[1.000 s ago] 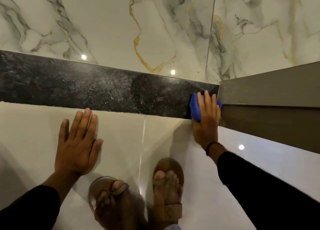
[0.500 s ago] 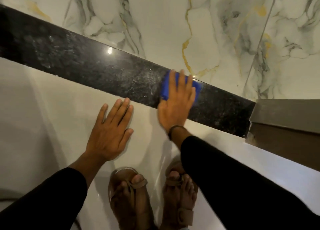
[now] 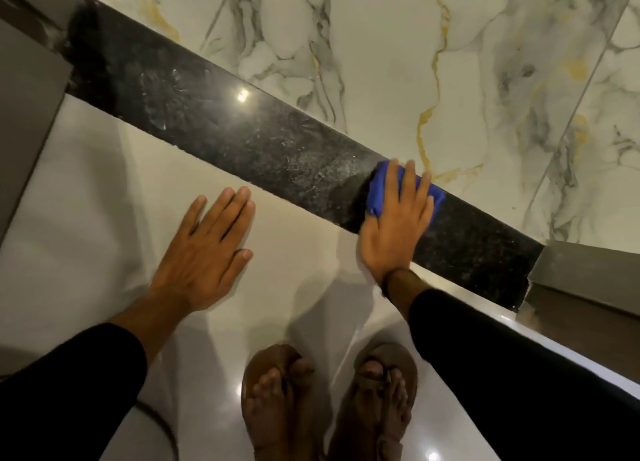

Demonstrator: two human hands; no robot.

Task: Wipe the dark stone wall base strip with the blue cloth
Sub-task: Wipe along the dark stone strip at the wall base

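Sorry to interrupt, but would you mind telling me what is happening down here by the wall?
A person is crouched over the floor, wiping the dark stone base strip of a marble-patterned wall. The right hand presses a blue cloth flat against the strip, toward its right end. The left hand rests open on the pale floor tile, apparently for support. Pale smears show on the strip left of the cloth.
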